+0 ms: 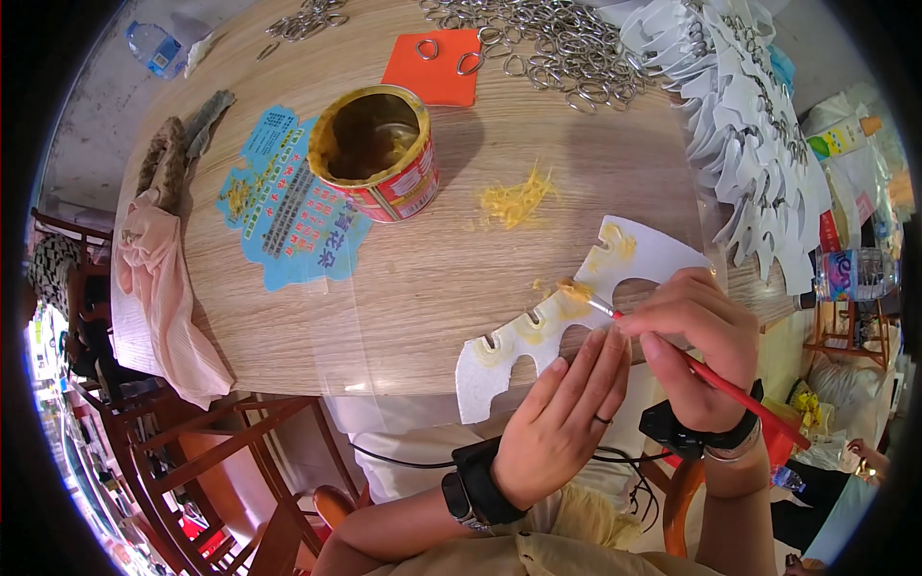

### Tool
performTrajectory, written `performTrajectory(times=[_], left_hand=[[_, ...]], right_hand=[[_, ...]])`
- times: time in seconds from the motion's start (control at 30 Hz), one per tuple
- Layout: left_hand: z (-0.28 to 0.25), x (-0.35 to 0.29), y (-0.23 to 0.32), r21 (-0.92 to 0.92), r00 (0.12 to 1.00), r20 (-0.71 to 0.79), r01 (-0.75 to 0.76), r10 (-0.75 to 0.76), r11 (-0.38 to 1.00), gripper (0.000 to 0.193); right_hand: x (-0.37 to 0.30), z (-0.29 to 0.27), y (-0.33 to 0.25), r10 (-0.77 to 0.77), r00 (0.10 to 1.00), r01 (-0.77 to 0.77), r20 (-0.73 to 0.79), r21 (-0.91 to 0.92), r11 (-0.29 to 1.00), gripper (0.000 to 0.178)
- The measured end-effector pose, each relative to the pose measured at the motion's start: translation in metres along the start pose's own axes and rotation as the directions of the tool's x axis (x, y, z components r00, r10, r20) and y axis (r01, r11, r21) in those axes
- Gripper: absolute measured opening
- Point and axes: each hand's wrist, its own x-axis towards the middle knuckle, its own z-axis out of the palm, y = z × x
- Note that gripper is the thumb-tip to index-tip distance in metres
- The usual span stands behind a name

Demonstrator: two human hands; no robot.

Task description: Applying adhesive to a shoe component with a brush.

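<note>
My right hand is closed around the red handle of a paintbrush. The brush's yellow-smeared bristles touch a white curved piece at the table's near edge. Small notches line the far side of this piece, and arched cut-outs its near side. Yellow paste coats the patches around the notches. My left hand lies flat, fingers stretched out, with the fingertips at the near edge of the white piece. Beyond it stands an open red can, its rim and inside wall caked with yellow-brown paste.
Dried yellow strands lie right of the can. A blue printed card is partly under it. Metal rings are heaped at the back beside an orange square. White pieces with rings hang along the right edge; a pink cloth drapes left.
</note>
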Motion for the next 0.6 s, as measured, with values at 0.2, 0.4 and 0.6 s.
performTrajectory(times=[0.2,0.4,0.6], left_hand=[[0.000,0.000,0.001,0.018,1.000,-0.005,0.002,-0.002,1.000,0.054],[-0.001,0.002,0.000,-0.002,1.000,-0.009,0.004,-0.004,1.000,0.054],[-0.002,0.003,0.000,0.002,1.000,-0.007,0.005,-0.005,1.000,0.053]], right_hand=[[-0.002,-0.003,-0.001,-0.017,1.000,0.016,0.016,0.013,1.000,0.017],[-0.006,-0.012,-0.004,0.004,0.999,-0.004,0.053,-0.001,1.000,0.016],[-0.006,-0.018,-0.004,0.029,0.998,-0.026,0.050,-0.055,0.998,0.014]])
